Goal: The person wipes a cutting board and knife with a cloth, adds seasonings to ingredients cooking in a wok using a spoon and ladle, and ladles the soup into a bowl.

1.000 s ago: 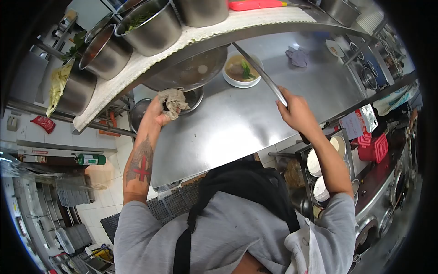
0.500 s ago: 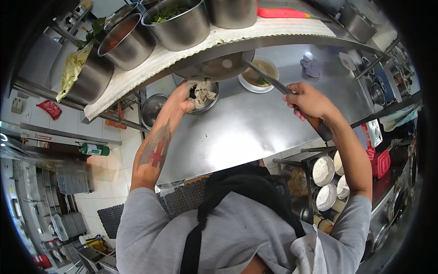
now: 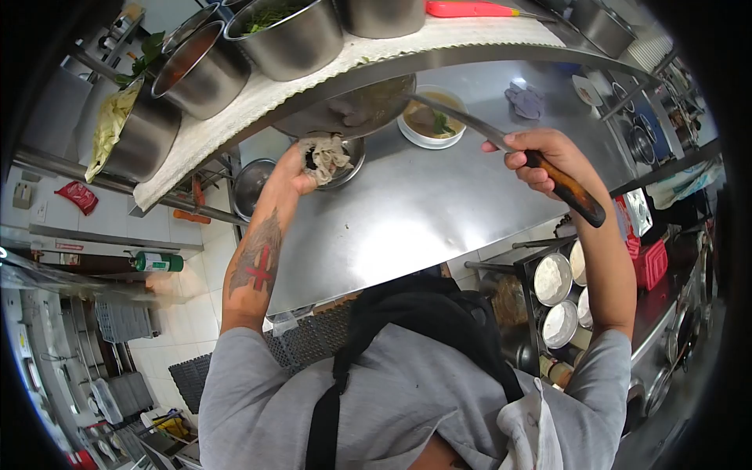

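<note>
My left hand is closed on a bunched, stained cloth at the near edge of a wok. The cloth hides whatever part of the wok it covers. In my closed right hand is a long-handled ladle with a worn wooden grip. Its metal shaft slants up to the wok's right rim, where I cannot make out its head. Right of the wok, a white bowl of broth with green leaves stands on a white plate. The wok is raised over the steel table.
A metal bowl sits partly under the wok, with another metal bowl to its left. Overhead, a cloth-lined shelf holds several metal containers and a red-handled tool. A purple cloth lies on the table's far right.
The wok and my left hand have shifted slightly left. The ladle's wooden grip has swung to the right in my right hand. More of the soup bowl shows.
</note>
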`<action>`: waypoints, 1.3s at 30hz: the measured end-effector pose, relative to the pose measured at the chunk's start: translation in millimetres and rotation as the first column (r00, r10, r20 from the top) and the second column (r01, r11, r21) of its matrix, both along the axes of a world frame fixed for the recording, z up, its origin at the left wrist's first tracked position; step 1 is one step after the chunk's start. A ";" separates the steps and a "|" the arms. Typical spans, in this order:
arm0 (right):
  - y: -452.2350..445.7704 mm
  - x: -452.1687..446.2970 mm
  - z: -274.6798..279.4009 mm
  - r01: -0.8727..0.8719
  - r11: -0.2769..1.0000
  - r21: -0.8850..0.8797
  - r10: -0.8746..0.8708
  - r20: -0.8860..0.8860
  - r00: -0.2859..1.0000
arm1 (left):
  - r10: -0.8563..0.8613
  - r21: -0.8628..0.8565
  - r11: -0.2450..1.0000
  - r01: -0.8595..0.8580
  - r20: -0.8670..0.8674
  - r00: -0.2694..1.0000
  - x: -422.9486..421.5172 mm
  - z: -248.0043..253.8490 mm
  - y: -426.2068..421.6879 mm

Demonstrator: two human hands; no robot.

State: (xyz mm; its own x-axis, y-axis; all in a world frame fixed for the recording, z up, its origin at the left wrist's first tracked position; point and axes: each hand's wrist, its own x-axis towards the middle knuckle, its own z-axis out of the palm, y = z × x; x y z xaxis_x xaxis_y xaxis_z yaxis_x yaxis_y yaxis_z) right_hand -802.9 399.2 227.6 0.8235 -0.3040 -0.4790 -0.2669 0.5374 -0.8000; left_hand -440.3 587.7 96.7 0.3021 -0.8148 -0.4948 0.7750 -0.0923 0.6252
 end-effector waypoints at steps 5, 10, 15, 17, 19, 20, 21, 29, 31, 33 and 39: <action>-7.6 -33.6 11.6 0.068 0.975 -0.211 -0.088 -0.087 0.992 | 0.146 0.051 0.989 -0.142 -0.089 0.985 24.0 -13.5 1.9; -25.1 -50.6 -10.4 0.044 0.955 -0.294 -0.106 -0.199 0.974 | 0.024 -0.014 1.000 -0.024 -0.002 1.000 54.6 -22.3 18.3; -28.9 -56.8 -56.6 -0.012 0.891 -0.454 -0.160 -0.338 0.928 | 0.096 0.052 0.994 -0.095 -0.027 0.995 56.1 -21.5 24.4; -21.2 -59.2 -67.5 -0.047 0.845 -0.532 -0.177 -0.361 0.916 | 0.086 0.065 0.994 -0.087 0.016 0.996 49.8 -17.3 26.4; -6.3 -56.2 -68.7 -0.155 0.678 -0.719 -0.253 -0.426 0.869 | 0.074 0.078 0.994 -0.078 0.060 0.995 47.0 -15.8 27.6; 2.5 -54.0 -62.3 -0.215 0.602 -0.769 -0.297 -0.466 0.834 | 0.033 0.049 0.998 -0.035 0.036 0.999 48.4 -18.9 27.9; 4.9 -57.9 -68.2 -0.214 0.601 -0.770 -0.299 -0.465 0.833 | -0.009 0.018 1.000 0.009 0.013 1.000 49.0 -20.4 27.5; 40.2 -40.7 -56.8 -0.260 -0.052 -0.964 -0.321 -0.230 0.919 | -0.015 0.032 0.999 0.015 -0.005 1.000 38.8 -31.1 20.9; 43.2 -26.3 -47.5 -0.236 0.016 -0.972 -0.278 -0.231 0.933 | -0.030 0.033 0.999 0.030 0.021 0.999 37.4 -35.2 18.4; 39.6 -9.8 -42.4 -0.270 0.028 -0.962 -0.226 -0.269 0.936 | -0.073 -0.026 0.997 0.072 -0.020 0.997 33.9 -35.4 15.4; 23.0 8.4 -42.9 -0.255 0.022 -0.967 -0.216 -0.254 0.943 | -0.120 -0.045 0.991 0.122 0.046 0.992 19.6 -21.8 5.8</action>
